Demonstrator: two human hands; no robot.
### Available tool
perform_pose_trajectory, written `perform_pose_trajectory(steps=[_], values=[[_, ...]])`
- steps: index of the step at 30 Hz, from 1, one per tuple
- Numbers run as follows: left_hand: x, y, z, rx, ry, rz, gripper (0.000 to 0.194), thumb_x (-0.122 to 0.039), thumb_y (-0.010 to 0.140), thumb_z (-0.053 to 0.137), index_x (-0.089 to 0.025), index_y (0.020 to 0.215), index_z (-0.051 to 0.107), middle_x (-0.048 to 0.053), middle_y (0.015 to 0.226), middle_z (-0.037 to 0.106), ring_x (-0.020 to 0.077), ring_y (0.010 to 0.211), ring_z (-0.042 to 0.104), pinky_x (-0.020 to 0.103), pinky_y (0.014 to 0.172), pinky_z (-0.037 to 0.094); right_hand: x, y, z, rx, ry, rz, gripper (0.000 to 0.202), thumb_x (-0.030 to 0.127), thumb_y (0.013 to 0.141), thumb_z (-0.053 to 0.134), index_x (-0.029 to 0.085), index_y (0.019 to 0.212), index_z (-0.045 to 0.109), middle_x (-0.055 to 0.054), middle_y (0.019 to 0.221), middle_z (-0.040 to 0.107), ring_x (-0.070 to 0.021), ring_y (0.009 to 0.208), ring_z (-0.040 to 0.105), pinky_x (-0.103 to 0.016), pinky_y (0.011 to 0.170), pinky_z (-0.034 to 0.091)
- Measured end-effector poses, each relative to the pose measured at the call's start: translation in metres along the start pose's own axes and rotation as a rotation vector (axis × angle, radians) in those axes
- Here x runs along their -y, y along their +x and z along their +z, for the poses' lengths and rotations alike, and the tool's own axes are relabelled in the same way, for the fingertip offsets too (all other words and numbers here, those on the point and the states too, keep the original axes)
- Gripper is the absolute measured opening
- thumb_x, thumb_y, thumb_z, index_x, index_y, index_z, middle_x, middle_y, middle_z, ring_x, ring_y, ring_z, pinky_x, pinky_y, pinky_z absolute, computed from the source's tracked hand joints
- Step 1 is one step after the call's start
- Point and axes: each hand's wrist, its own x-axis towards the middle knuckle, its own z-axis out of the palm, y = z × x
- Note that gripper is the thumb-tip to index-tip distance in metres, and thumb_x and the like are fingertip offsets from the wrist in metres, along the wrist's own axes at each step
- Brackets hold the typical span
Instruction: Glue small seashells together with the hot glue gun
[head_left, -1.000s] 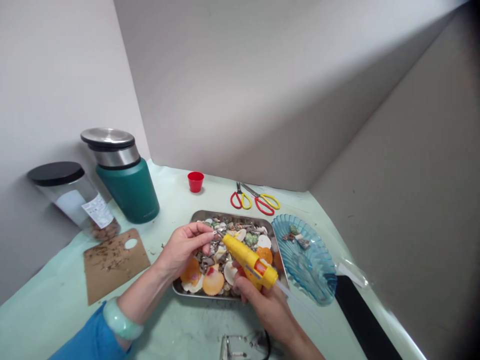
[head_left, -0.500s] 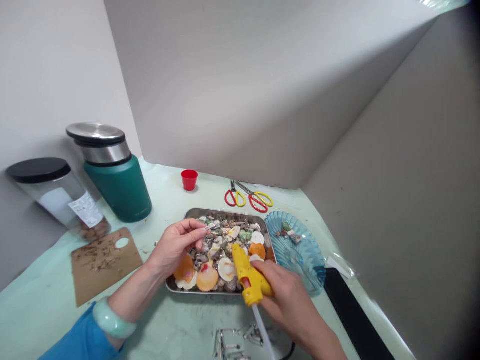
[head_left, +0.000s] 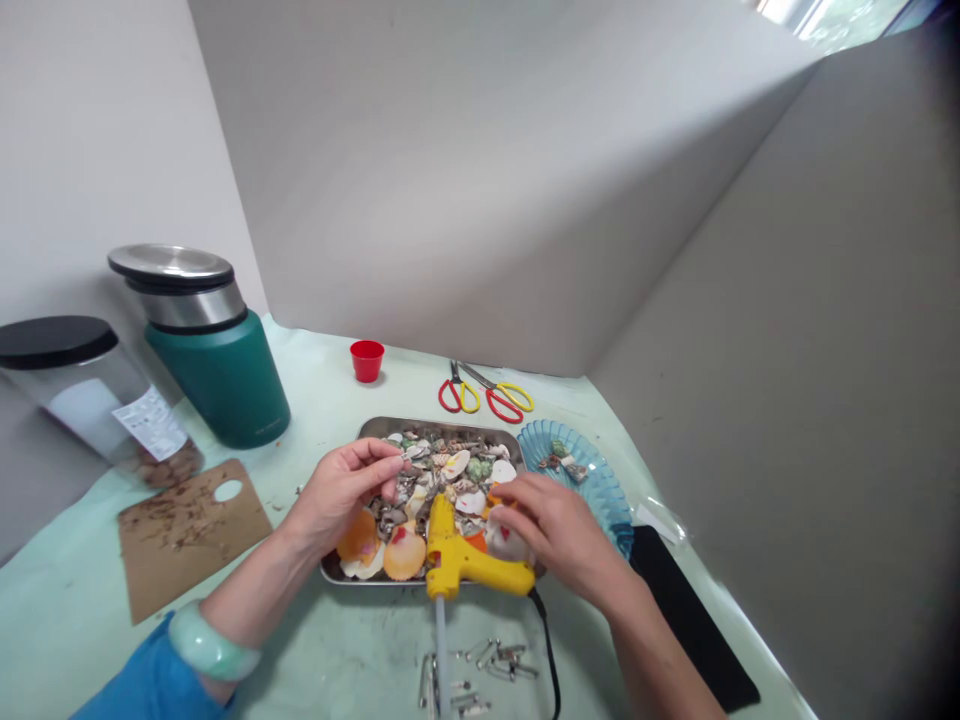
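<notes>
My left hand (head_left: 358, 490) is above the left side of a metal tray (head_left: 328, 572) of seashells, thumb and forefinger pinched together. Something small and pale shows at those fingertips, too small to name. A yellow hot glue gun (head_left: 444, 555) rests across the tray's front edge, its nozzle among the shells and a whitish glue stick (head_left: 442, 645) sticking out behind. No hand grips it. To its right, my right hand (head_left: 559, 525) hovers over the tray's right side with fingers apart and slightly bent, close to a white shell (head_left: 504, 538). Nothing shows in that hand.
Right of the tray lies a blue scalloped plate (head_left: 606, 492) with a few bits. Two scissors (head_left: 502, 398) and a red cup (head_left: 367, 361) are behind. A green flask (head_left: 221, 380), jar (head_left: 105, 400) and brown board (head_left: 187, 545) stand left; small metal clips (head_left: 506, 660) lie in front.
My right hand has let go of the glue gun, which now lies on the tray, and moved up and away from it. My left hand keeps its pinch. The view has shifted slightly right.
</notes>
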Motion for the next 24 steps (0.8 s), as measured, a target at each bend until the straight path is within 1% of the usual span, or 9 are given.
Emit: perform_pose_trajectory(steps=[3,5,7,10,14,16,19,21,24], values=[[0.001,0.001,-0.001,0.010,0.000,0.006,0.017,-0.026,0.070,0.074,-0.015,0.077,0.064,-0.002,0.051,0.062,0.0074,0.046,0.052,0.019,0.053,0.043,-0.011,0.015,0.005,0.013,-0.143,0.005,0.019,0.021,0.090,0.051,0.022,0.095,0.069,-0.005,0.090,0.064,-0.0181,0.086,0.058,-0.027,0.072,0.041],[0.002,0.001,-0.002,0.020,0.006,0.004,0.016,-0.026,0.071,0.073,-0.015,0.078,0.064,-0.003,0.050,0.061,0.0075,0.046,0.052,0.019,0.052,0.042,-0.013,0.024,0.010,0.068,-0.216,-0.055,0.020,0.016,0.087,0.053,0.024,0.095,0.069,-0.004,0.089,0.063,-0.0176,0.088,0.057,-0.026,0.072,0.039],[0.002,0.001,-0.002,0.030,0.010,0.002,0.015,-0.026,0.073,0.073,-0.015,0.079,0.064,-0.003,0.050,0.061,0.0074,0.046,0.052,0.019,0.052,0.042,-0.012,0.029,0.017,0.105,-0.253,-0.109,0.020,0.016,0.086,0.054,0.025,0.096,0.069,-0.003,0.086,0.062,-0.0175,0.087,0.056,-0.025,0.070,0.038],[0.001,0.000,-0.001,0.036,0.006,0.005,0.015,-0.026,0.073,0.073,-0.015,0.077,0.064,-0.003,0.049,0.061,0.0072,0.046,0.052,0.018,0.052,0.041,-0.011,0.034,0.024,0.126,-0.278,-0.132,0.017,0.017,0.085,0.056,0.025,0.094,0.069,-0.003,0.084,0.060,-0.0180,0.086,0.055,-0.026,0.069,0.037],[-0.001,-0.001,0.002,0.010,0.017,0.011,0.018,-0.027,0.069,0.075,-0.014,0.076,0.064,-0.003,0.050,0.061,0.0074,0.046,0.051,0.019,0.051,0.041,-0.012,0.035,0.022,0.118,-0.263,-0.133,0.007,0.017,0.082,0.059,0.020,0.085,0.065,-0.003,0.087,0.059,-0.0170,0.083,0.054,-0.025,0.067,0.037],[-0.002,-0.001,0.003,0.001,0.042,0.022,0.018,-0.027,0.068,0.075,-0.014,0.075,0.064,-0.003,0.049,0.060,0.0075,0.045,0.050,0.019,0.051,0.040,-0.008,0.035,0.016,0.070,-0.139,-0.111,0.004,0.018,0.084,0.058,0.019,0.084,0.061,-0.002,0.086,0.059,-0.0151,0.076,0.054,-0.025,0.065,0.038],[-0.003,-0.002,0.005,0.004,0.092,0.039,0.016,-0.026,0.070,0.074,-0.015,0.074,0.064,-0.004,0.045,0.058,0.0076,0.044,0.050,0.019,0.051,0.040,0.007,0.036,0.007,-0.027,0.194,-0.065,0.005,0.020,0.088,0.053,0.020,0.089,0.058,0.001,0.077,0.060,-0.0134,0.068,0.054,-0.025,0.063,0.041],[-0.003,-0.003,0.005,0.004,0.112,0.047,0.015,-0.025,0.070,0.074,-0.015,0.075,0.064,-0.004,0.046,0.058,0.0082,0.044,0.051,0.019,0.051,0.040,0.021,0.037,0.002,-0.040,0.427,-0.096,0.010,0.021,0.089,0.052,0.022,0.094,0.061,0.000,0.083,0.062,-0.0132,0.070,0.056,-0.026,0.066,0.044],[-0.004,-0.003,0.006,0.010,0.136,0.053,0.014,-0.024,0.070,0.073,-0.015,0.075,0.065,-0.003,0.046,0.059,0.0091,0.044,0.051,0.020,0.050,0.041,0.038,0.037,0.002,-0.059,0.648,-0.093,0.014,0.024,0.086,0.055,0.023,0.095,0.067,-0.002,0.090,0.062,-0.0138,0.074,0.059,-0.027,0.069,0.048]])
